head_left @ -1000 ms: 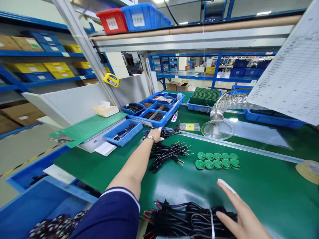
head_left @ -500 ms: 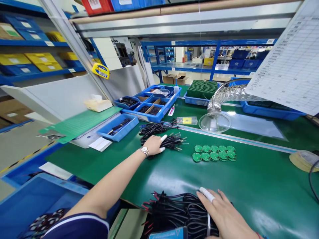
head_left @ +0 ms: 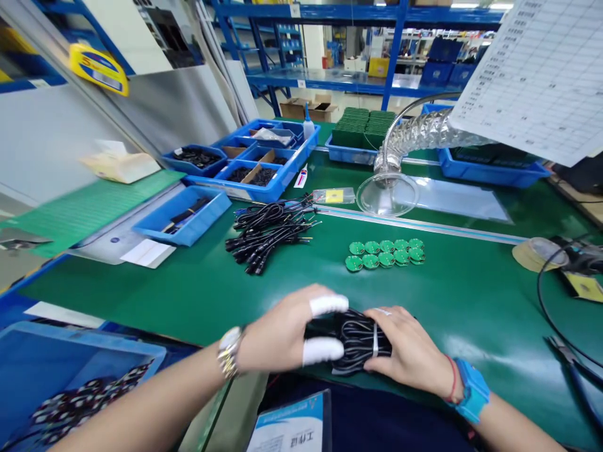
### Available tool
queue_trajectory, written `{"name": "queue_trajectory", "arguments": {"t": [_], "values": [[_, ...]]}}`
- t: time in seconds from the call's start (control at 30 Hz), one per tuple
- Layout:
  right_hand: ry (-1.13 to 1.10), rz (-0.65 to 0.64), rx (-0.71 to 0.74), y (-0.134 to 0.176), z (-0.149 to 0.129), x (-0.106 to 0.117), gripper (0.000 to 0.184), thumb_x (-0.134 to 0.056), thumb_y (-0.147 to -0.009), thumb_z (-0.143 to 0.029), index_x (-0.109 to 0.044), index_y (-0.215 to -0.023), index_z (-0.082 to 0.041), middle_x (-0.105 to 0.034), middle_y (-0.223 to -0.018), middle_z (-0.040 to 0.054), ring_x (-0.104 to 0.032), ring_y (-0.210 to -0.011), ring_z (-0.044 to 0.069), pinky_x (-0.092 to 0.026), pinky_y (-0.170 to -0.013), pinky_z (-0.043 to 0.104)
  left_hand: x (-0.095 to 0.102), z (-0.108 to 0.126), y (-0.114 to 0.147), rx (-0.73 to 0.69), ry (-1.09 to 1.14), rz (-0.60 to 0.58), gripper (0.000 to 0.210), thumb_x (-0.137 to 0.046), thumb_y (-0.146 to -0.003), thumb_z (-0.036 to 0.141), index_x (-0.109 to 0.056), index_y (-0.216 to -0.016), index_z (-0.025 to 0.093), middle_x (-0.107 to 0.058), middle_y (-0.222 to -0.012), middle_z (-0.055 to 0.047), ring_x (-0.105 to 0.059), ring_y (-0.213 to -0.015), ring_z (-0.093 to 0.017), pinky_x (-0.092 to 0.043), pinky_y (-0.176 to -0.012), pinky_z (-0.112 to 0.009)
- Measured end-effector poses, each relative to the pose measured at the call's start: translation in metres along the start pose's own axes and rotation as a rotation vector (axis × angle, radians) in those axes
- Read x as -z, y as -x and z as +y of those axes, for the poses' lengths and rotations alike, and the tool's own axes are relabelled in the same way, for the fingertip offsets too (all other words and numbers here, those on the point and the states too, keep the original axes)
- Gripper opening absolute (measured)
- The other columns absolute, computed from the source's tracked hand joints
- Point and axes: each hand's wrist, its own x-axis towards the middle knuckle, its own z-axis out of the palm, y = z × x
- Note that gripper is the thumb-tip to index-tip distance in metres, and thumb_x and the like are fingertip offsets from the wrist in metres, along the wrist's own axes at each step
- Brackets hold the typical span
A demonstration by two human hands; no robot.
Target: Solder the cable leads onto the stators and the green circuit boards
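A bundle of black cables (head_left: 354, 344), bound with a pale tie, lies at the front edge of the green table. My right hand (head_left: 407, 348) grips its right part, thumb in front and fingers over the far side. My left hand (head_left: 287, 329), with white finger cots on thumb and forefinger, closes around the bundle's left end and hides part of it. Farther off, a loose pile of black cables (head_left: 268, 235) lies with bare wire ends pointing right. Round green circuit boards (head_left: 386, 254) sit in two rows to the right of that pile.
A blue tray (head_left: 186, 216) and a divided blue bin (head_left: 277, 188) stand at the back left. A fume hose with a clear hood (head_left: 389, 194) hangs mid-table. Pliers (head_left: 572, 364) and a tape roll (head_left: 539, 252) lie at the right. A blue crate (head_left: 85, 342) is at lower left.
My left hand has left the loose cable pile and come back to the bound bundle. My right hand now grips that bundle with the thumb round it. The view has tilted down.
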Motion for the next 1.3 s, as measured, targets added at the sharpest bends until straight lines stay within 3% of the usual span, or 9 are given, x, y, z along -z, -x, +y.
{"name": "queue_trajectory", "arguments": {"t": [0.13, 0.23, 0.37, 0.47, 0.57, 0.7, 0.9, 1.07, 1.3], "values": [[-0.189, 0.184, -0.212, 0.001, 0.018, 0.013, 0.059, -0.067, -0.067, -0.04, -0.045, -0.118, -0.018, -0.059, -0.111, 0.0091, -0.056, -0.1, 0.022, -0.043, -0.088, 0.039, -0.03, -0.004, 0.032, 0.058, 0.295, -0.361, 0.034, -0.067, -0.068, 0.035, -0.065, -0.102, 0.035, -0.068, -0.094, -0.006, -0.063, -0.084, -0.026, -0.047, -0.077, -0.038], [-0.434, 0.212, -0.22, -0.002, 0.021, 0.024, 0.064, -0.066, -0.069, -0.04, -0.042, -0.124, -0.018, -0.057, -0.118, 0.0077, -0.055, -0.105, 0.02, -0.043, -0.093, 0.035, -0.052, -0.043, 0.025, 0.11, 0.639, -0.117, 0.067, -0.064, -0.064, 0.054, -0.048, -0.126, 0.031, -0.049, -0.129, -0.01, -0.042, -0.12, -0.032, -0.033, -0.098, -0.048], [-0.566, 0.018, -0.035, -0.014, 0.014, 0.017, 0.063, -0.066, -0.069, -0.041, -0.047, -0.124, -0.018, -0.057, -0.119, 0.0061, -0.054, -0.107, 0.02, -0.042, -0.094, 0.033, -0.067, -0.062, -0.01, 0.052, 0.921, 0.241, 0.086, -0.067, -0.053, 0.064, -0.045, -0.127, 0.027, -0.038, -0.138, -0.011, -0.033, -0.126, -0.031, -0.029, -0.102, -0.046], [-0.602, -0.095, 0.04, -0.023, 0.013, 0.004, 0.054, -0.06, -0.075, -0.041, -0.049, -0.123, -0.019, -0.062, -0.111, 0.0046, -0.058, -0.099, 0.018, -0.045, -0.088, 0.032, -0.068, -0.055, -0.035, 0.136, 1.042, 0.421, 0.059, -0.073, -0.058, 0.047, -0.06, -0.109, 0.021, -0.052, -0.126, -0.01, -0.046, -0.116, -0.028, -0.037, -0.097, -0.039], [-0.453, 0.104, -0.066, -0.023, 0.015, 0.001, 0.045, -0.057, -0.078, -0.039, -0.054, -0.117, -0.016, -0.06, -0.113, 0.0085, -0.054, -0.105, 0.02, -0.042, -0.093, 0.036, -0.067, -0.05, -0.05, 0.364, 1.105, 0.577, 0.023, -0.07, -0.064, 0.036, -0.065, -0.07, 0.014, -0.067, -0.084, -0.009, -0.063, -0.081, -0.021, -0.048, -0.077, -0.032], [-0.256, 0.375, -0.103, -0.016, 0.001, 0.015, 0.019, -0.046, -0.086, -0.028, -0.063, -0.09, -0.019, -0.064, -0.092, 0.0058, -0.055, -0.09, 0.016, -0.043, -0.082, 0.033, -0.067, -0.042, -0.059, 0.468, 1.12, 0.663, 0.025, -0.07, -0.063, 0.036, -0.06, -0.06, 0.012, -0.061, -0.057, -0.003, -0.056, -0.049, -0.014, -0.046, -0.051, -0.026], [0.011, 0.248, -0.03, -0.023, -0.02, 0.024, 0.014, -0.055, -0.08, -0.03, -0.054, -0.072, -0.018, -0.054, -0.069, 0.0022, -0.048, -0.07, 0.015, -0.039, -0.062, 0.027, -0.069, -0.022, -0.065, 0.47, 1.066, 0.737, 0.029, -0.072, -0.059, 0.038, -0.06, -0.061, 0.012, -0.059, -0.055, -0.002, -0.056, -0.048, -0.013, -0.045, -0.049, -0.024], [0.12, 0.409, -0.015, -0.021, -0.01, 0.027, 0.013, -0.044, -0.086, -0.022, -0.054, -0.079, -0.017, -0.054, -0.076, 0.0047, -0.048, -0.073, 0.015, -0.039, -0.067, 0.028, -0.068, -0.029, -0.068, 0.546, 1.153, 0.772, 0.029, -0.073, -0.058, 0.036, -0.058, -0.06, 0.011, -0.058, -0.052, -0.002, -0.057, -0.046, -0.014, -0.045, -0.049, -0.026], [0.4, 0.372, 0.207, -0.007, -0.017, 0.003, 0.019, -0.04, -0.087, -0.02, -0.055, -0.075, -0.016, -0.054, -0.072, 0.0072, -0.046, -0.07, 0.018, -0.039, -0.062, 0.031, -0.067, -0.035, -0.071, 0.596, 1.218, 0.813, 0.026, -0.07, -0.061, 0.034, -0.057, -0.059, 0.012, -0.059, -0.051, -0.002, -0.058, -0.047, -0.015, -0.047, -0.053, -0.028]]}}
